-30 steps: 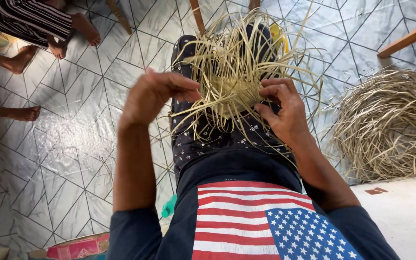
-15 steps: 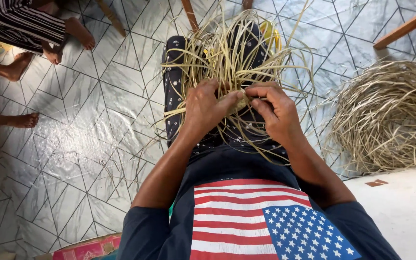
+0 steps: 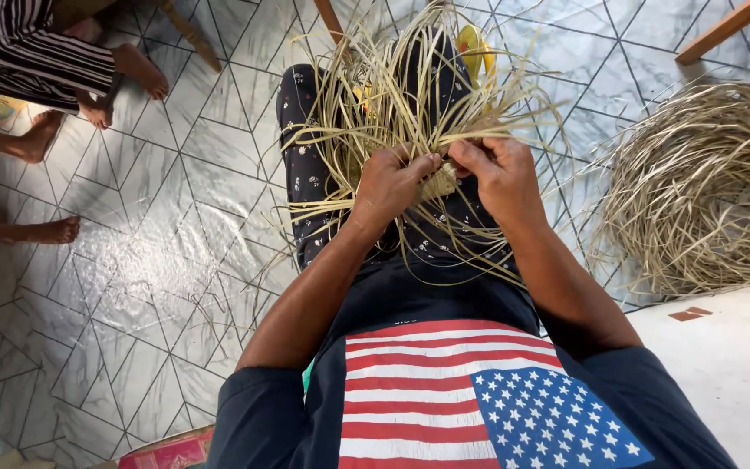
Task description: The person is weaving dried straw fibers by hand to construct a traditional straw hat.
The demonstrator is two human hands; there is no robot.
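While the small woven knot (image 3: 438, 182) of pale straw strips (image 3: 410, 95) sits over my lap, I see my left hand (image 3: 390, 187) and right hand (image 3: 501, 178) pinching it, fingers closed tight, a loose straw heap (image 3: 705, 187) lying well apart on the tiled floor (image 3: 132, 287).

Left hand (image 3: 390, 184) and right hand (image 3: 498, 174) pinch a woven straw bundle (image 3: 437, 182) over the lap.

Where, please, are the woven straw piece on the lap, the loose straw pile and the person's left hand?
Woven straw piece (image 3: 438, 182), head view: its tight plaited centre.
Loose straw pile (image 3: 705, 187), head view: middle of the heap.
Left hand (image 3: 390, 184), head view: back of the hand.
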